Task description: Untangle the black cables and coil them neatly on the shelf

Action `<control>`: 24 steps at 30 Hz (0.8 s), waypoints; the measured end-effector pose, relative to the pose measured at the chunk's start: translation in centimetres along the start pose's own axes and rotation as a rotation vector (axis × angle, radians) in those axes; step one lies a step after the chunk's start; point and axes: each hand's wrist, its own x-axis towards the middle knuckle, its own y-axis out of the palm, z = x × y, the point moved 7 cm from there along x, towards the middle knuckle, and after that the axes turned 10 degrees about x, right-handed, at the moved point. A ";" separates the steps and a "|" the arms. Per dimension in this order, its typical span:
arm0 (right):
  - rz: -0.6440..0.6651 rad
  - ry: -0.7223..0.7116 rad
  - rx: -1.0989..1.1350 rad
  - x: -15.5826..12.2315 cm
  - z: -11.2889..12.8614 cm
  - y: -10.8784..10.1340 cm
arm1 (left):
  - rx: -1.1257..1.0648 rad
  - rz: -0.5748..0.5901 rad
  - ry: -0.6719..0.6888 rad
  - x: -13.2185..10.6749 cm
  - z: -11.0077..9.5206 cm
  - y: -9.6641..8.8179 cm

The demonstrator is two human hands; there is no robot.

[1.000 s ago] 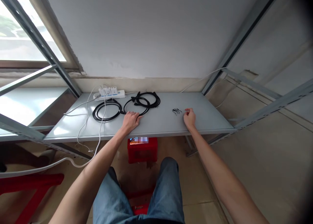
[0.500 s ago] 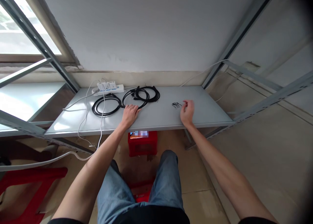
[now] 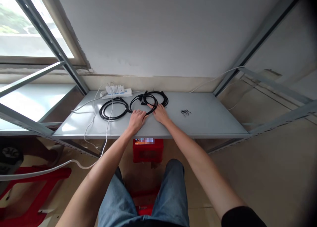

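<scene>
Hands on cable | left hand (image 3: 137, 120) open at the near edge of the black cable coil (image 3: 130, 106) | right hand (image 3: 160, 114) open, fingers across it, not gripping | coil on the counter (image 3: 210, 121), left of centre

The left forearm (image 3: 109, 151) and right forearm (image 3: 193, 144) angle inward from either side, wrists low and nearly straight. The left hand (image 3: 137, 120) lies open, palm down, fingers pointing forward. The right hand (image 3: 160, 114) lies open just beside it, its fingers (image 3: 151, 106) slanting toward the left
</scene>
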 end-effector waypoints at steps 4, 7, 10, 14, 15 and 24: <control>-0.041 0.069 -0.008 -0.2 -0.5 -0.2 | -0.001 -0.003 -0.017 0.0 0.2 0.1; -0.105 0.142 -0.023 -0.7 -0.8 -0.6 | 0.012 -0.013 -0.023 -0.1 0.3 0.4; -0.187 0.205 -0.038 -1.1 -1.5 -1.0 | 0.019 -0.021 -0.027 -0.1 0.3 0.6; -0.343 0.311 -0.017 -1.5 -3.2 -1.3 | 0.020 -0.024 -0.048 -0.1 0.3 0.2; -0.363 0.345 -0.011 -1.5 -3.7 -1.3 | 0.020 -0.020 -0.054 -0.1 0.3 0.0; -0.426 0.480 0.109 -1.5 -5.1 -1.2 | 0.015 -0.002 -0.085 0.0 0.4 0.0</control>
